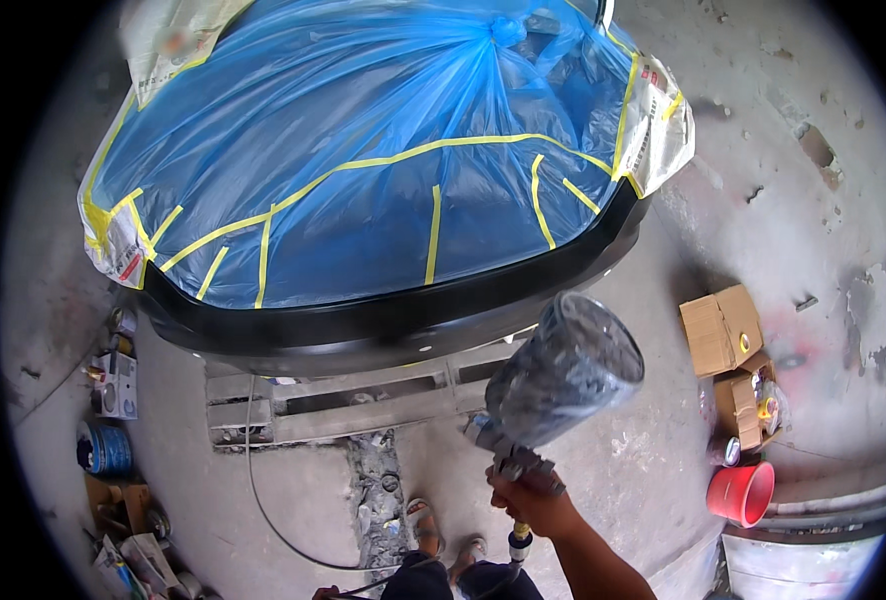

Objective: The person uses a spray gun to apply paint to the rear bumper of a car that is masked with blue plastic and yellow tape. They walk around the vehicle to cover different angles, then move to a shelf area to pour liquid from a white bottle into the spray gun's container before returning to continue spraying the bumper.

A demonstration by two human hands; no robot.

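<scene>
My right hand (pixel 533 505) is wrapped round the grip of a spray gun (pixel 523 462). A large, paint-smeared translucent cup (pixel 568 375) sits on top of the gun, tilted up to the right. Below the grip, a hose fitting (pixel 520 540) hangs down. Only a bit of my left hand (pixel 327 593) shows at the bottom edge, closed at the air hose (pixel 263 510). Ahead of the gun, apart from it, is a glossy black car bumper (pixel 363 325). Above it, blue plastic sheeting (pixel 363 220) covers the car, held with yellow tape (pixel 433 235).
Under the bumper lies a slatted pallet-like frame (pixel 363 415). Cardboard boxes (pixel 713 335) and a red bucket (pixel 740 495) stand on the right. At left are a blue roll (pixel 108 448), cans and more boxes. The hose curves across the concrete floor, left of my feet (pixel 423 525).
</scene>
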